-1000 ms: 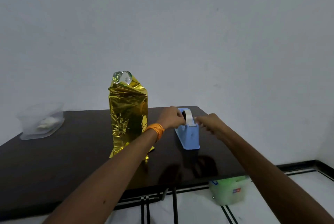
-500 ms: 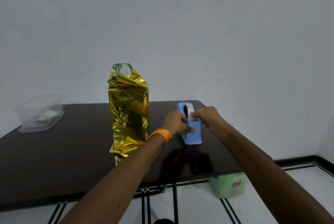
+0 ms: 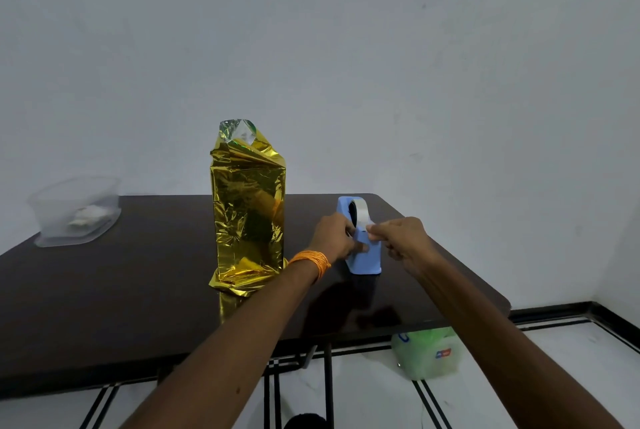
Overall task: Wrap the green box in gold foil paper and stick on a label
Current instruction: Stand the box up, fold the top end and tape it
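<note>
Sitting at the far left corner of the desk (image 3: 104,297) is a clear plastic tub (image 3: 74,210) with something pale inside. Near the middle, the foil-wrapped box (image 3: 247,220) stands upright, its gold paper crumpled open at the top and flared at the base. Right of it, the person's left hand (image 3: 334,236), an orange thread (image 3: 311,262) at the wrist, curls round the blue tape dispenser (image 3: 367,259) by the right edge. The right hand (image 3: 401,238) pinches the tape end (image 3: 374,234) between thumb and forefinger. A green bag (image 3: 427,352) lies on the floor below the front right corner.
</note>
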Tool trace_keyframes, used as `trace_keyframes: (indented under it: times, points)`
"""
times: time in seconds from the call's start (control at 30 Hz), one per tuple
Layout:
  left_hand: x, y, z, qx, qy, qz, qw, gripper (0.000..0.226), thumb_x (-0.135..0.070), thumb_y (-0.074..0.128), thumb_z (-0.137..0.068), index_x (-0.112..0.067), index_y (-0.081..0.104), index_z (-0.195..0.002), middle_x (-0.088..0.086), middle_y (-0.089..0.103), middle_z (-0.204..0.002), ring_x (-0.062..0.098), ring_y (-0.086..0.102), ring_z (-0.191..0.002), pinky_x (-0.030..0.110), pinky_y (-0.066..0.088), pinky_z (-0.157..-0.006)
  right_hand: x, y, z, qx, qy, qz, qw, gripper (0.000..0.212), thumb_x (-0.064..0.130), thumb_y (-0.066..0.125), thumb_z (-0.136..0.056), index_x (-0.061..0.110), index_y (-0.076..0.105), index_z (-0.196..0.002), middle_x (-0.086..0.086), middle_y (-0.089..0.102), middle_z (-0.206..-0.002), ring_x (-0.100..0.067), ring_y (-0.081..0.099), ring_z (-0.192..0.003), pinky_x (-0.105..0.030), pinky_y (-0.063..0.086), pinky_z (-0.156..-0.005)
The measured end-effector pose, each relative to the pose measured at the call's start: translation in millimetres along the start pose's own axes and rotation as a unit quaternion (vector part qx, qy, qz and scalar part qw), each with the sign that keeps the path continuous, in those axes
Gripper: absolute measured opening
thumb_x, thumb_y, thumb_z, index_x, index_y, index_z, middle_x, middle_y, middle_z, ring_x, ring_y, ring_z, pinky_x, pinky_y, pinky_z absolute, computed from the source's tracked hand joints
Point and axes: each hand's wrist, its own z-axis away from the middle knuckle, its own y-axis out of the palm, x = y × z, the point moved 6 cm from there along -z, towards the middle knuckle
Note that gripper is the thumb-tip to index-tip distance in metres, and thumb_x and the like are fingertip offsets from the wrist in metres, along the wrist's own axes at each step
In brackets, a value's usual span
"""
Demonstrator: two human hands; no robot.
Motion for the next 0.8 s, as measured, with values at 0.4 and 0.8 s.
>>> trace_keyframes:
  times: [0.4, 0.8]
  points:
    - [-3, 2, 3, 0.018, 0.012, -0.036, 0.999, 0.052, -0.030, 0.086, -0.073, -0.004, 0.068, -0.115, 0.015, 0.071, -0.110, 0.028, 0.070, -0.091, 0.040, 0.058, -0.084, -13, -20, 9, -0.044, -0.068, 0.283, 0.956, 0.024, 0.023, 0.070, -0.086, 0.017, 0.071, -0.063, -0.001, 0.071, -0.068, -0.011, 0.059, -0.057, -0.025, 0.045, -0.055]
    - [-61, -152, 24, -0.211, 0.149, -0.079, 0.963, 0.022, -0.011, 0.060, -0.082, -0.021, 0.074, -0.095, -0.004, 0.073, -0.082, 0.016, 0.069, -0.077, 0.036, 0.057, -0.080, 113, 23, 0, 0.003, -0.229, 0.053, 0.972, 0.013, 0.028, 0.067, -0.091, 0.026, 0.073, -0.103, 0.006, 0.070, -0.105, -0.015, 0.065, -0.106, -0.040, 0.059, -0.085]
